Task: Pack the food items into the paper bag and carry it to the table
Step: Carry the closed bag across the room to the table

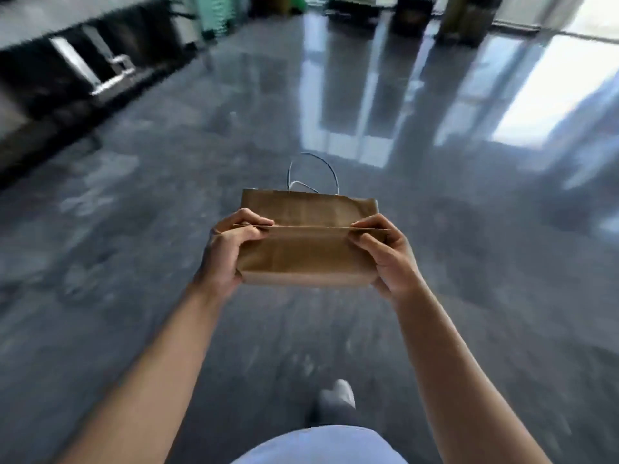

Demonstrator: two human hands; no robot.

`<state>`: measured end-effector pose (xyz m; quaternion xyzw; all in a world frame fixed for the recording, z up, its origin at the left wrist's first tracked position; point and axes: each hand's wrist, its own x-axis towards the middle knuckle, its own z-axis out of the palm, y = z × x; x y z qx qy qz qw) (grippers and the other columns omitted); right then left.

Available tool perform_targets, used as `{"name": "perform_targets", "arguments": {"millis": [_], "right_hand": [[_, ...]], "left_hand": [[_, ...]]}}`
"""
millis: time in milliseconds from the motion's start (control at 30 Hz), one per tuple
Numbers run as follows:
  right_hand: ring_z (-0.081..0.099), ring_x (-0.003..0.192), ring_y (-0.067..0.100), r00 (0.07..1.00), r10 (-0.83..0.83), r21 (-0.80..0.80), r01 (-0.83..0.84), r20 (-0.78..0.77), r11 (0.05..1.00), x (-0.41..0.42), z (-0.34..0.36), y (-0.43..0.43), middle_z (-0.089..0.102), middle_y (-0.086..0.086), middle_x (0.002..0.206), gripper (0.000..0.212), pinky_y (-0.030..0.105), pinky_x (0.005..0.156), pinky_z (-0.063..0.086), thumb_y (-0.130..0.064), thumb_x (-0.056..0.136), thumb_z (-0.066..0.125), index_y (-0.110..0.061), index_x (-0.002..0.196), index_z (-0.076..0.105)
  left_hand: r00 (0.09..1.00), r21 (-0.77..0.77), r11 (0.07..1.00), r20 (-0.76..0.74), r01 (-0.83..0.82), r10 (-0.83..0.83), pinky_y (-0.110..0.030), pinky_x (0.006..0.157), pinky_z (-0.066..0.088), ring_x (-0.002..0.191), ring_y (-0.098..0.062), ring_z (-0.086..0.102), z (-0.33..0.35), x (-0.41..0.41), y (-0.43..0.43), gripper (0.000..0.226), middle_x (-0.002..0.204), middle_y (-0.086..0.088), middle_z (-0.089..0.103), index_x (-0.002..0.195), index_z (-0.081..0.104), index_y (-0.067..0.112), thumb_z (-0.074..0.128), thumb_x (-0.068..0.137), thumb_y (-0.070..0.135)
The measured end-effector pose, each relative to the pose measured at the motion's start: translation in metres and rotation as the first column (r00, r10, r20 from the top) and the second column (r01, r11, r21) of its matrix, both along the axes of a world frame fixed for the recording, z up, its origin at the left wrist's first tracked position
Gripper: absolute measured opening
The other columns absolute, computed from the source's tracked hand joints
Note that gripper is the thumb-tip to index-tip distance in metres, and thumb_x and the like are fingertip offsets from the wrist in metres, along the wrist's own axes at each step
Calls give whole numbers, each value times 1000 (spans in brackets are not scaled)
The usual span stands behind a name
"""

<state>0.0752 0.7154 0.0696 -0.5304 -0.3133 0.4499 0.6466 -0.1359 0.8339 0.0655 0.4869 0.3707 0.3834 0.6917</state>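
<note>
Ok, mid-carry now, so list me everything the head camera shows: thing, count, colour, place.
paper bag: one, brown, held in mid-air at centre frame, top folded shut
bag handle: one thin loop showing, pale, sticking out on the far side of the bag
floor: glossy dark grey, fills most of the view, bright window reflections at upper right
counter or bench: one, dark with metal parts, upper left, blurred
objects at the far wall: several, dark and green, top edge, too blurred to name
food items: none visible
table: none I can make out
left hand: gripping the bag's left end at the fold
right hand: gripping the bag's right end at the fold
shoe: one, grey-white, bottom centre
</note>
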Motion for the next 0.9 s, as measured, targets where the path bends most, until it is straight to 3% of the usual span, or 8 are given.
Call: {"name": "perform_targets", "arguments": {"millis": [133, 233, 500, 900], "right_hand": [[50, 54, 7, 942, 330, -7, -332, -61, 943, -71, -21, 130, 58, -6, 61, 22, 19, 47, 40, 3, 83, 65, -17, 75, 64], [53, 56, 7, 902, 420, -31, -425, -95, 905, -95, -38, 209, 61, -6, 63, 16, 19, 49, 42, -1, 80, 67, -16, 77, 63], [55, 58, 9, 934, 335, -77, -346, -124, 935, -26, -43, 444, 62, -5, 65, 16, 20, 50, 43, -2, 79, 67, -17, 77, 63], [54, 62, 9, 890, 456, -63, -456, -7, 888, -46, -16, 765, 63, -4, 75, 23, 20, 52, 42, 3, 83, 64, -20, 83, 66]], "left_hand": [[932, 9, 934, -47, -358, 358, -20, 59, 50, 68, -18, 67, -14, -98, 57, 17, 76, -5, 72, 66, 71, 16, 60, 61, 4], [875, -20, 875, -27, -484, 483, -18, 55, 50, 64, -15, 67, -31, -123, 109, 18, 72, -3, 72, 64, 69, 16, 59, 62, 2], [899, -76, 896, -41, -437, 436, -27, 65, 48, 68, -19, 65, -39, -48, 359, 17, 75, -7, 72, 62, 69, 15, 58, 59, 3], [833, -123, 828, 25, -546, 553, -24, 60, 48, 66, -19, 64, -27, -69, 651, 17, 73, -6, 70, 64, 69, 15, 57, 60, 3]]}}
